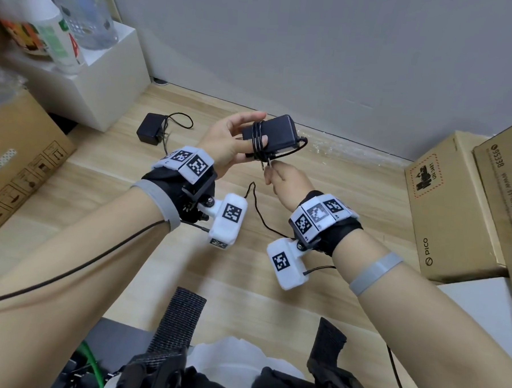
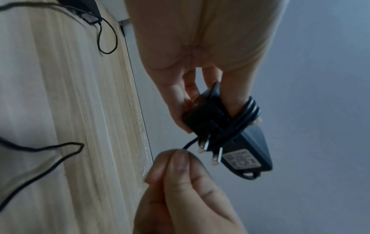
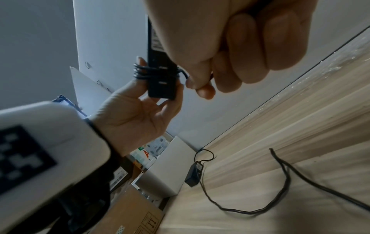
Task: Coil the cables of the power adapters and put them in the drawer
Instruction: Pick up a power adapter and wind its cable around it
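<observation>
Soft, even light fills the head view — faint shadows, edges bowed by the wide lens, top-left corner blurred — while both wrist views are dimmer, bluish and grainy, the nearest hand [image 3: 230, 39] looming out of focus.

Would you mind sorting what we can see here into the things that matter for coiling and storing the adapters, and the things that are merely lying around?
Part of the job:
- power adapter held by the left hand
- its cable, pinched by the right hand
- second adapter lying on the floor

Just lying about:
- cardboard boxes
- white box
- bottles
</observation>
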A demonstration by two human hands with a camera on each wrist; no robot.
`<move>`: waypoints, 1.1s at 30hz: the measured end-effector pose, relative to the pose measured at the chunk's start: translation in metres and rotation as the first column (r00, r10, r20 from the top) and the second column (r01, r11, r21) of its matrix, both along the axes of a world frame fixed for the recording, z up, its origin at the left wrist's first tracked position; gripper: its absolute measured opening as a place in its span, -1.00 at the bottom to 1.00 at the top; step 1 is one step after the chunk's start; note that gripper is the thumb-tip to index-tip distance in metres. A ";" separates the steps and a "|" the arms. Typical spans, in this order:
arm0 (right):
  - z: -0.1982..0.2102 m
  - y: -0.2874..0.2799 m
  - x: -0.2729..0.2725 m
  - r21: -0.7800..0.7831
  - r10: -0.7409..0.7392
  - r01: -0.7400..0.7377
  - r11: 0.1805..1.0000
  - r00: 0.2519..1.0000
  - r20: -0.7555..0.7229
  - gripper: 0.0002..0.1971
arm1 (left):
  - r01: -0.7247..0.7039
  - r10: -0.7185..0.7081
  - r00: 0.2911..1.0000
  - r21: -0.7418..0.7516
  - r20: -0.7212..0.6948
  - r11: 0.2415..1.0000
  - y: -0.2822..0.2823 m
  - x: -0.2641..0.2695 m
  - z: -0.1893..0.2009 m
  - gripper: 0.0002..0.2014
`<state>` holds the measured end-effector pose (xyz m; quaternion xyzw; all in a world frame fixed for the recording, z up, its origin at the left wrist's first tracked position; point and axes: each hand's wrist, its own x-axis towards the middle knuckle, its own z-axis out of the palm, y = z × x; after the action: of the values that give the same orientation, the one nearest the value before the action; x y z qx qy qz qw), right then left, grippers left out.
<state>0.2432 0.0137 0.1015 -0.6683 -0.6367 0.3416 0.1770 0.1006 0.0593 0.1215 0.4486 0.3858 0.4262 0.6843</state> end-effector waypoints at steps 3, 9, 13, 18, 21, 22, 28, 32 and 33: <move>-0.002 0.000 -0.003 -0.007 0.077 -0.077 0.997 0.997 0.024 -0.75 | -0.062 0.062 0.998 -0.018 0.000 0.998 0.001 0.003 -0.001 -0.62; 0.004 -0.003 -0.002 -0.039 0.135 -0.133 0.990 0.989 0.061 -0.73 | -0.086 0.100 0.979 0.084 -0.178 0.993 0.003 0.003 -0.002 -0.64; 0.010 -0.006 -0.001 -0.039 0.180 -0.177 0.983 0.979 0.092 -0.70 | -0.090 0.155 0.928 0.198 -0.339 0.976 0.006 0.003 -0.008 -0.58; 0.022 -0.007 0.001 0.022 0.226 -0.237 0.971 0.946 0.233 -0.76 | 0.057 0.124 0.811 0.287 -0.572 0.956 0.003 0.002 -0.014 -0.53; 0.037 -0.005 0.007 0.110 0.159 -0.190 0.976 0.956 0.245 -0.82 | 0.169 0.036 0.760 0.251 -0.649 0.953 0.001 -0.003 -0.021 -0.48; 0.042 -0.003 0.009 0.144 0.125 -0.159 0.977 0.967 0.223 -0.83 | 0.203 -0.020 0.771 0.215 -0.637 0.955 0.000 -0.004 -0.023 -0.47; 0.047 0.011 0.027 0.220 -0.028 0.007 0.975 0.995 0.093 -0.84 | 0.387 -0.301 0.837 0.106 -0.457 0.916 -0.008 -0.013 -0.020 -0.40; 0.032 0.010 0.033 0.218 -0.138 0.139 0.966 0.990 -0.020 -0.84 | 0.311 -0.300 0.944 0.071 -0.141 0.948 -0.010 -0.014 -0.012 -0.42; 0.027 0.010 0.034 0.200 -0.153 0.156 0.967 0.988 -0.028 -0.79 | 0.271 -0.267 0.962 0.063 -0.066 0.961 -0.011 -0.013 -0.009 -0.47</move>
<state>0.2767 0.0233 0.1286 -0.6923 -0.6128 0.2649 0.2738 0.0879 0.0481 0.1123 0.5329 0.3252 0.3299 0.7081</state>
